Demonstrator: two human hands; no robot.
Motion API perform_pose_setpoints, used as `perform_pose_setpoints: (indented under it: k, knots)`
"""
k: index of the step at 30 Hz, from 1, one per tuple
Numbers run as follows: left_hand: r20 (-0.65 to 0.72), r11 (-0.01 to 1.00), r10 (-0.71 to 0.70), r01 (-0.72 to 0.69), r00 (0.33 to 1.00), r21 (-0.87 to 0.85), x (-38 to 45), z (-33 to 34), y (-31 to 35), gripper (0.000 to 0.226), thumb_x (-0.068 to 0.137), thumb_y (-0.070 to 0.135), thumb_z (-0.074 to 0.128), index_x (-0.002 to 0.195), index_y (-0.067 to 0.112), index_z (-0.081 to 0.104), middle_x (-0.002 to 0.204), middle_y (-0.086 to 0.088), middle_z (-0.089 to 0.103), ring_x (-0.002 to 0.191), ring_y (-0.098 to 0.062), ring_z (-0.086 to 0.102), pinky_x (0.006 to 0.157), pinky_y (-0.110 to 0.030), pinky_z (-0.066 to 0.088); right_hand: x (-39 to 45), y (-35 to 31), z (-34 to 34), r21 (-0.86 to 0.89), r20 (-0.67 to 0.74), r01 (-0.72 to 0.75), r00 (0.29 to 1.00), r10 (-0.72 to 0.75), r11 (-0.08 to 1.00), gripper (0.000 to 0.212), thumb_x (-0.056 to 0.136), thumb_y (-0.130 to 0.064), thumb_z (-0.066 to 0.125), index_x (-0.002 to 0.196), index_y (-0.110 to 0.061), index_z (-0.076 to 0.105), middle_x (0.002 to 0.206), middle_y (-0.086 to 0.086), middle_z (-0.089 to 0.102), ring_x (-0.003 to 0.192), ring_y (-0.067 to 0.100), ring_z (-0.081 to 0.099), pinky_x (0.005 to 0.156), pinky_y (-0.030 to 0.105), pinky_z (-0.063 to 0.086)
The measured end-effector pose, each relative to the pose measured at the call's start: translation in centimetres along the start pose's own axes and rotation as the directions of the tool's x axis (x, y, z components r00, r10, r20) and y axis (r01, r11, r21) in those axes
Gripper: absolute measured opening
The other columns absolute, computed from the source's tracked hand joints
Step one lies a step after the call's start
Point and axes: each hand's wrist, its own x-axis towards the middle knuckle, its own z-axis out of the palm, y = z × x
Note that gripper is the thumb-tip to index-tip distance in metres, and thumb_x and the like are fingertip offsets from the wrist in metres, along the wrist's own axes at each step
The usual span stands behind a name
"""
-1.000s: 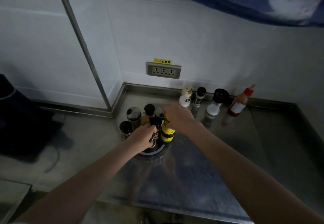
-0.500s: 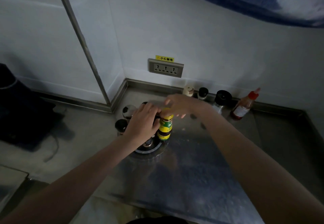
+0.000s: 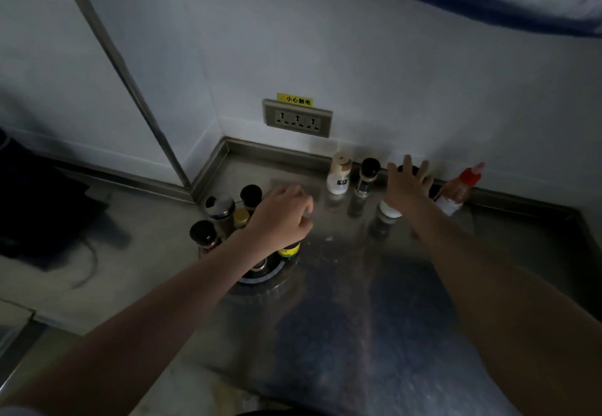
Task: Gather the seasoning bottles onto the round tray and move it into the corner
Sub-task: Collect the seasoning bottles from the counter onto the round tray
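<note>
The round tray (image 3: 273,277) sits on the steel counter near the back-left corner. It carries several bottles: a silver-topped shaker (image 3: 221,207), a black-capped jar (image 3: 204,234), a gold-capped one (image 3: 241,217) and a yellow-labelled bottle (image 3: 288,250). My left hand (image 3: 280,217) is curled over the yellow-labelled bottle and hides its top. Against the back wall stand a white bottle (image 3: 338,178), a dark-capped spice bottle (image 3: 368,175), a black-lidded jar (image 3: 389,210) and a red-capped sauce bottle (image 3: 462,185). My right hand (image 3: 408,181) is spread open over the black-lidded jar.
A wall socket (image 3: 298,118) with a yellow label is above the corner. A metal post (image 3: 130,83) runs up the left wall. A dark appliance (image 3: 39,204) with a cable sits on the lower surface to the left. A raised steel lip edges the counter.
My right hand let go of the yellow-labelled bottle on the tray and reached back right to the jars at the wall. My left hand shifted over that bottle.
</note>
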Motion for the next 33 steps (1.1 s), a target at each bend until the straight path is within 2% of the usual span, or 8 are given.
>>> perform_pose_setpoints:
  k: [3,9,13,17,24,28,30,33]
  knots:
    - [-0.027,1.0,-0.024,0.024,0.999,0.01,0.0,0.1,0.1,0.027,0.087,0.027,0.051,0.11,0.014,0.056,0.118,-0.004,0.052,0.11,-0.024,0.047,0.091,-0.031,0.038,0.9,0.0,1.1,-0.006,-0.06,-0.022,0.998,0.021,1.0,0.055,0.088,0.001,0.049,0.139,-0.01,0.033,0.152,0.015,0.015,0.137,0.052,0.013,0.11,0.06,0.023]
    - [-0.108,0.999,-0.041,0.042,0.993,0.011,0.1,0.3,0.0,0.026,0.088,0.026,0.049,0.109,0.013,0.055,0.117,-0.005,0.052,0.108,-0.023,0.049,0.078,-0.026,0.034,1.4,-0.3,1.0,-0.034,0.0,-0.089,0.996,0.089,0.995,0.06,0.082,-0.008,0.065,0.134,-0.005,0.036,0.147,0.02,0.016,0.125,0.046,0.034,0.102,0.05,0.036]
    - [-0.054,1.0,-0.014,0.013,0.998,-0.011,0.4,0.3,-0.5,0.03,0.088,0.023,0.048,0.116,0.012,0.051,0.121,-0.008,0.049,0.11,-0.026,0.049,0.085,-0.031,0.04,0.3,-0.2,1.2,0.03,0.104,0.057,0.993,-0.059,0.998,0.07,0.07,-0.015,0.076,0.129,-0.003,0.043,0.122,0.019,0.055,0.11,0.038,0.057,0.084,0.043,0.053]
    - [0.041,0.988,0.052,-0.046,0.998,-0.15,0.5,-0.6,-1.7,0.04,0.089,0.017,0.051,0.128,0.013,0.043,0.129,-0.01,0.044,0.115,-0.026,0.048,0.097,-0.037,0.041,-2.8,-0.5,1.8,0.171,0.131,0.149,0.976,-0.172,0.974,0.053,0.058,-0.021,0.079,0.104,-0.004,0.056,0.1,0.014,0.065,0.09,0.032,0.063,0.067,0.036,0.052]
    - [-0.101,0.948,0.074,-0.102,0.992,-0.3,-3.4,-0.4,-5.2,0.056,0.09,0.024,0.054,0.137,0.009,0.03,0.135,-0.013,0.044,0.117,-0.024,0.053,0.097,-0.034,0.047,-12.0,-5.5,-0.1,0.328,0.197,0.211,0.938,-0.285,0.921,0.05,0.064,-0.014,0.078,0.104,-0.007,0.05,0.1,0.013,0.064,0.08,0.03,0.065,0.054,0.028,0.05]
    - [-0.126,0.986,0.11,-0.124,0.986,-0.107,-5.7,1.1,-7.7,0.032,0.086,0.023,0.058,0.114,0.007,0.056,0.11,-0.01,0.063,0.101,-0.028,0.061,0.09,-0.039,0.045,-14.3,-8.2,-0.6,0.37,0.14,0.261,0.933,-0.331,0.892,0.06,0.063,-0.018,0.081,0.113,-0.009,0.049,0.105,0.007,0.061,0.09,0.022,0.059,0.076,0.033,0.054]
    - [-0.035,0.983,0.182,-0.181,0.983,0.035,-6.3,1.7,-8.4,0.035,0.079,0.027,0.066,0.11,0.013,0.062,0.111,-0.009,0.063,0.105,-0.03,0.059,0.096,-0.043,0.041,-14.8,-9.4,-0.6,0.396,0.113,0.259,0.939,-0.326,0.881,0.063,0.063,-0.021,0.08,0.116,-0.012,0.049,0.109,0.005,0.06,0.099,0.023,0.058,0.086,0.038,0.052]
    - [0.003,0.945,0.263,-0.258,0.965,0.2,-6.2,2.0,-8.7,0.043,0.054,0.032,0.084,0.093,0.019,0.072,0.096,-0.007,0.068,0.087,-0.028,0.066,0.078,-0.042,0.053,-15.3,-11.0,0.1,0.438,0.058,0.248,0.951,-0.303,0.864,0.064,0.062,-0.023,0.079,0.117,-0.013,0.047,0.114,0.007,0.057,0.105,0.025,0.056,0.088,0.038,0.052]
